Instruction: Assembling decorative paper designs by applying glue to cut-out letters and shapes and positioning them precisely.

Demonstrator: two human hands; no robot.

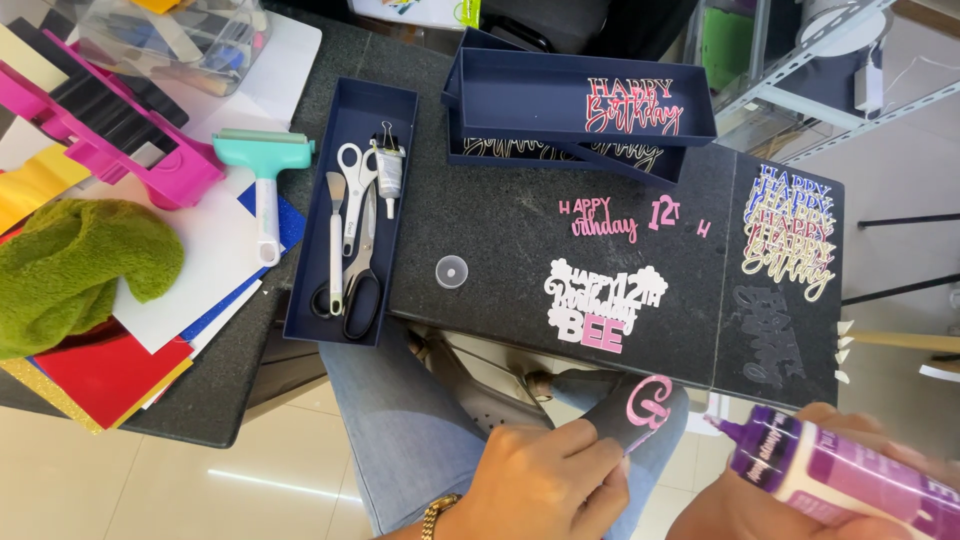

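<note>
Left hand (545,480) pinched a pink cutout letter (648,402) over the lap. Right hand (800,490) gripped a purple glue bottle (835,475), nozzle pointing left at the letter, just beside it.

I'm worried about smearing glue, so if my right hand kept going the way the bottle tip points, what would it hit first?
Probably the pink cut-out letter pinched in your left hand. The purple glue bottle in your right hand aims its nozzle up-left toward it, though depth is unclear.

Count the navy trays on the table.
3. One long narrow tray holds scissors and tools at left-centre. Two wider trays are stacked at the table's far edge: the top tray and the lower tray beneath it. More may be hidden underneath.
</note>
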